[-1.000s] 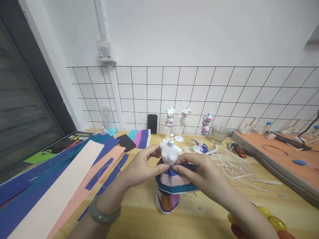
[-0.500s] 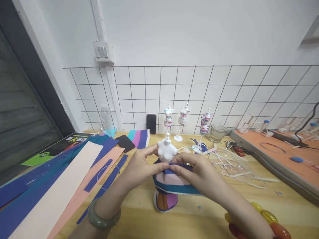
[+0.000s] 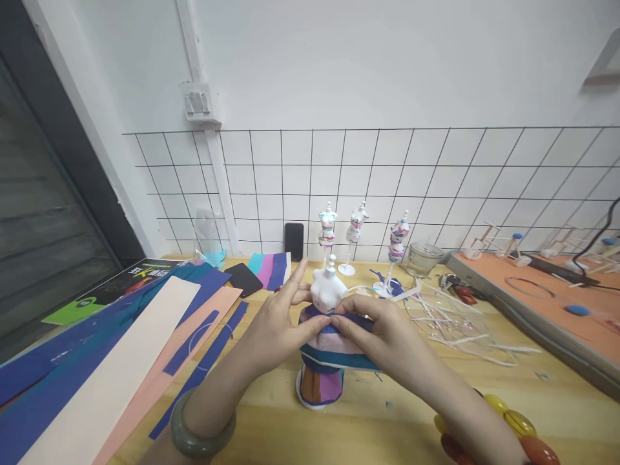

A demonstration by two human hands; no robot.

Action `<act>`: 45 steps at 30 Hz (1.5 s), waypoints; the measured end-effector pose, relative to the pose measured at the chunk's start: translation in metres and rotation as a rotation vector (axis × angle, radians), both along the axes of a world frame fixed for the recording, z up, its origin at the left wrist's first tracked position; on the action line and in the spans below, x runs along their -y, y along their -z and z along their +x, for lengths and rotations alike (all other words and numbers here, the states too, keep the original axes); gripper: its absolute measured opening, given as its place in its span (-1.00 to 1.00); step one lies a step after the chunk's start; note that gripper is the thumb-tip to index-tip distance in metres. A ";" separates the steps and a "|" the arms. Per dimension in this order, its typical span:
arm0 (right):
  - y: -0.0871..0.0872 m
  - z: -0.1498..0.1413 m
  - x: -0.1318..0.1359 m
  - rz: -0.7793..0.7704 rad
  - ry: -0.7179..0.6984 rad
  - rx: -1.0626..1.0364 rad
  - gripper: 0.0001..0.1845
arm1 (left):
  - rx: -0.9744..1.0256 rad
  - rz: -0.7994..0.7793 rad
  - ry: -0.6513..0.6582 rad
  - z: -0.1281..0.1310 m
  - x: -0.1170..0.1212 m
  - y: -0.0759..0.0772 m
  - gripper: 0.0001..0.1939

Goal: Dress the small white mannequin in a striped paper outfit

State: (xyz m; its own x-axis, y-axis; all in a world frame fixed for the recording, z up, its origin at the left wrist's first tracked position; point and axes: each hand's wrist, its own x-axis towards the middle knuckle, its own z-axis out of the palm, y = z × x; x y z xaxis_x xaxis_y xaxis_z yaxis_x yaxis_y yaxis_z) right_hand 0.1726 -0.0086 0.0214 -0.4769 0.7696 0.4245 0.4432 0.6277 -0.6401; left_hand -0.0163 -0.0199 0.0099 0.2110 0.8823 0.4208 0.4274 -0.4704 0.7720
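A small white dress form [image 3: 328, 290] stands in front of me, tilted slightly, with a striped skirt [image 3: 334, 342] in blue, pale pink and teal around its waist. My left hand [image 3: 278, 326] holds it from the left: the thumb presses the skirt's waist, the index finger points up, and other fingers go behind the form. From the right, my right hand [image 3: 382, 329] pinches the waistband between thumb and fingers, the two thumb tips nearly meeting. Below the skirt shows a flared base [image 3: 320, 387] covered in brown and purple panels with a pale rim.
Long coloured strips [image 3: 116, 361] lie at left beside a dark phone [image 3: 245, 279]. Behind stand several small decorated dress forms [image 3: 397, 242] and a glass bowl [image 3: 422, 259]. Pale thin scraps [image 3: 460, 323] spread at right, near an orange tray [image 3: 547, 290]. Amber-coloured beads [image 3: 520, 423] sit at lower right.
My left index finger has lifted off the dress form and now points upward. The form's upper part has shifted slightly right and up; my right hand keeps its pinch.
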 end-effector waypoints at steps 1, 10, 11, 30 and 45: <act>0.000 0.000 0.000 0.002 0.006 0.004 -0.88 | 0.014 -0.029 0.001 -0.001 0.000 0.000 -0.14; -0.005 0.002 0.004 0.000 0.006 0.078 -0.84 | 0.013 -0.079 -0.007 -0.008 -0.004 0.000 -0.15; -0.005 0.002 0.004 0.005 0.014 0.092 -0.83 | -0.004 -0.078 -0.013 -0.009 -0.004 0.000 -0.14; -0.001 0.004 0.002 -0.051 -0.136 -0.001 -0.84 | 0.056 -0.183 0.050 -0.011 -0.001 -0.004 -0.16; 0.007 -0.002 -0.007 -0.228 -0.057 -0.168 -0.91 | 0.039 -0.173 0.079 -0.008 0.003 -0.004 -0.18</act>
State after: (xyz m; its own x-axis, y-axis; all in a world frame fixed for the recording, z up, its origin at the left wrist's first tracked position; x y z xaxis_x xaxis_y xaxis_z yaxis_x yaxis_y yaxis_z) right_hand 0.1709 -0.0017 0.0145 -0.4595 0.8285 0.3201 0.2875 0.4797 -0.8290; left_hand -0.0240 -0.0232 0.0141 0.2694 0.9233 0.2739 0.3624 -0.3607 0.8594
